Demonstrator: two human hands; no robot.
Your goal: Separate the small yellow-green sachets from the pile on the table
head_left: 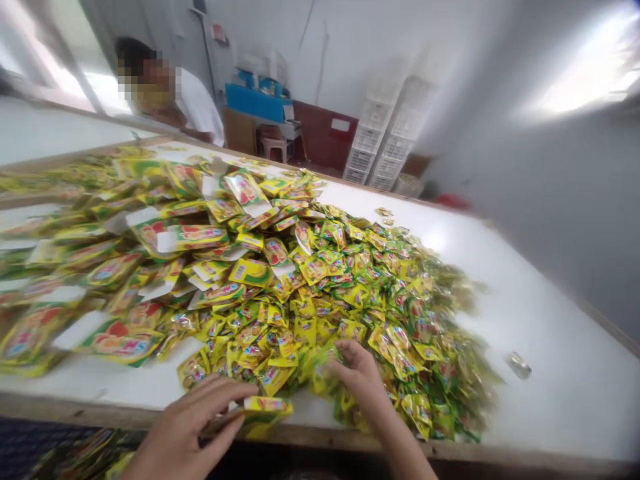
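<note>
My left hand point(200, 420) is closed around a small yellow carton point(267, 405), held at the front edge of the table. To its right, my right hand point(356, 370) pinches a yellow-green sachet point(323, 367) at the near side of the sachet heap; motion blur softens its outline. The heap of shiny yellow and green sachets point(360, 287) spreads over the middle and right of the white table point(540, 320). Flattened or open-ended cartons point(120, 340) with fruit pictures and white flaps are piled to the left.
A single silvery packet point(519, 365) lies at the right. Across the table sits a person in a white shirt point(200, 100). Stacked white crates point(380, 133), a plastic stool point(274, 141) and a blue machine point(257, 100) stand by the wall. More packets lie in a container point(75, 457) below the table edge.
</note>
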